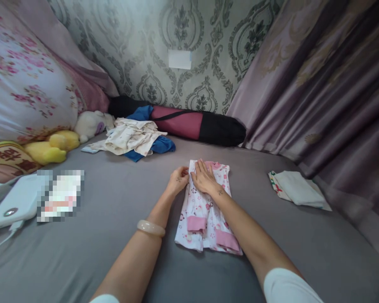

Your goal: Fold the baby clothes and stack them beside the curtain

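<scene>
A child's white long-sleeved shirt with pink cuffs, a pink collar and a small flower print lies on the grey bed sheet. Both sleeves are folded in over its front, cuffs towards me. My right hand rests flat on the upper part, fingers stretched out towards the collar. At the shirt's upper left edge, my left hand has its fingers curled in and closed on the fabric; the fingertips are partly hidden. A pale bangle circles my left forearm.
Rumpled white and blue clothes lie at the back left, before a long maroon-and-black bag. Folded clothes lie right. At left are yellow plush toys, a white power bank with a cable, and a blurred-out object.
</scene>
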### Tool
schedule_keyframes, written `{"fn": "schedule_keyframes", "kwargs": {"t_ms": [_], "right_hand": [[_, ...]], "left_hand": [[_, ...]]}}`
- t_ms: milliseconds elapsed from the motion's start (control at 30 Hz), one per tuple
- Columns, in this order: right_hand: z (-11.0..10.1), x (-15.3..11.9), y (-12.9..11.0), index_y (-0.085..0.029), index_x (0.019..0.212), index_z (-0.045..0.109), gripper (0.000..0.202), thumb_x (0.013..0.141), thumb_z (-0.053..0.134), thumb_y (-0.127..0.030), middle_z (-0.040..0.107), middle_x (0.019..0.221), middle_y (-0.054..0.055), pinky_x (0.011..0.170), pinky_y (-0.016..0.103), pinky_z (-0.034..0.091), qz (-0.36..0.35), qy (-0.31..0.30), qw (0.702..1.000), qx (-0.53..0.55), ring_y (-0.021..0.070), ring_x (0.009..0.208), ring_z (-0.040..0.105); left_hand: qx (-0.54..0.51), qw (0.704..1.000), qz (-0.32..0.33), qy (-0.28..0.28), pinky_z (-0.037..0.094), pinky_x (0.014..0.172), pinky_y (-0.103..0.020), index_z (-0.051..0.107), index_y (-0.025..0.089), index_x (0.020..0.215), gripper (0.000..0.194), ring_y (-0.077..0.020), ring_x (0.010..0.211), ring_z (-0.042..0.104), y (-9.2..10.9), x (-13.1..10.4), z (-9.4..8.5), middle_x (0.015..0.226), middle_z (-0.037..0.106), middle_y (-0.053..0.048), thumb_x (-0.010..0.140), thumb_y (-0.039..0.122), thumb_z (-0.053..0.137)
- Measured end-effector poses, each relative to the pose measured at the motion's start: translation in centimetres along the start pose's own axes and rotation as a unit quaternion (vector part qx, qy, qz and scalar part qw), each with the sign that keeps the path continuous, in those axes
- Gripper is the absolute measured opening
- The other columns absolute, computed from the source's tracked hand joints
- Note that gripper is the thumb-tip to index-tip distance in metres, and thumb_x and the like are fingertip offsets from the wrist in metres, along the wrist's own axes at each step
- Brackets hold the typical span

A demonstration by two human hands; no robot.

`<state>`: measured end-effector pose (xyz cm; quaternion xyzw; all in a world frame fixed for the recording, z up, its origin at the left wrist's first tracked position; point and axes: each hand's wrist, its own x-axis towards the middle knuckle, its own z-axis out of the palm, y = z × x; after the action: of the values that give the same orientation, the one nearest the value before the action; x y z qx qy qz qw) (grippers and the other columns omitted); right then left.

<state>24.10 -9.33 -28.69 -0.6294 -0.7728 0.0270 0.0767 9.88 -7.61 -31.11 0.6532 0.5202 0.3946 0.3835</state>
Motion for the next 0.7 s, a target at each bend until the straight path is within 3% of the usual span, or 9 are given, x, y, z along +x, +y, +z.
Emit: {"fn": "schedule_keyframes", "kwargs": {"t_ms": [67,167,267,367,500,700], "right_hand": [[0.2,0.2,-0.5,-0.003,0.148,0.024,0.062,0.097,0.023,-0.037,0.016,0.157,0.016,0.116,0.045,0.003,-0.008,0.034,0.999,-0.009,0.0244,0.146,0.009],[1.0,0.5,-0.8,0.0,0.147,0.026,0.062,0.097,0.022,-0.035,0.02,0.156,0.017,0.117,0.04,0.008,0.0,0.003,1.0,0.001,0.0242,0.145,0.013],[1.2,0.7,-0.5,0.001,0.147,0.027,0.062,0.096,0.023,-0.036,0.019,0.156,0.016,0.117,0.038,0.009,0.006,-0.024,1.0,0.018,0.0248,0.145,0.014],[0.2,0.4,-0.3,-0.002,0.148,0.024,0.062,0.097,0.018,-0.037,0.017,0.157,0.015,0.117,0.038,0.009,0.012,-0.032,0.998,0.06,0.022,0.146,0.012],[-1.0,-1.9,-1.5,-0.002,0.15,0.016,0.065,0.096,0.017,-0.038,0.01,0.158,0.016,0.117,0.041,0.008,0.044,-0.003,0.996,0.076,0.0222,0.146,0.004],[0.4,-5.3,-3.7,0.002,0.148,0.02,0.069,0.096,0.022,-0.043,0.015,0.156,0.019,0.117,0.044,0.005,0.065,-0.03,0.996,0.048,0.028,0.146,0.008]], "left_hand": [[-0.014,0.999,-0.011,0.036,0.05,0.075,-0.028,0.066,0.01,0.105,0.035,-0.0171,0.077,0.064,0.0,0.1,-0.2,0.088,0.07,-0.008,0.072,0.012,0.053],[-0.031,0.996,-0.028,0.077,0.051,0.08,-0.032,0.067,0.01,0.101,0.031,-0.0202,0.083,0.066,-0.1,0.3,-0.3,0.091,0.071,-0.011,0.074,0.014,0.053],[-0.047,0.994,-0.043,0.088,0.051,0.081,-0.033,0.068,0.01,0.099,0.029,-0.0215,0.086,0.066,-0.4,0.4,-0.4,0.092,0.071,-0.012,0.075,0.016,0.053],[-0.051,0.994,-0.05,0.084,0.051,0.079,-0.033,0.067,0.011,0.101,0.031,-0.0209,0.083,0.066,-0.6,0.4,-0.4,0.088,0.071,-0.011,0.076,0.018,0.051],[-0.045,0.993,-0.039,0.101,0.05,0.077,-0.031,0.067,0.011,0.101,0.032,-0.0197,0.08,0.065,-0.5,0.3,-0.6,0.084,0.071,-0.009,0.076,0.019,0.048],[-0.036,0.99,-0.051,0.129,0.049,0.078,-0.03,0.068,0.014,0.098,0.031,-0.0184,0.08,0.065,-0.7,0.4,-0.6,0.083,0.07,-0.007,0.075,0.019,0.048]]}}
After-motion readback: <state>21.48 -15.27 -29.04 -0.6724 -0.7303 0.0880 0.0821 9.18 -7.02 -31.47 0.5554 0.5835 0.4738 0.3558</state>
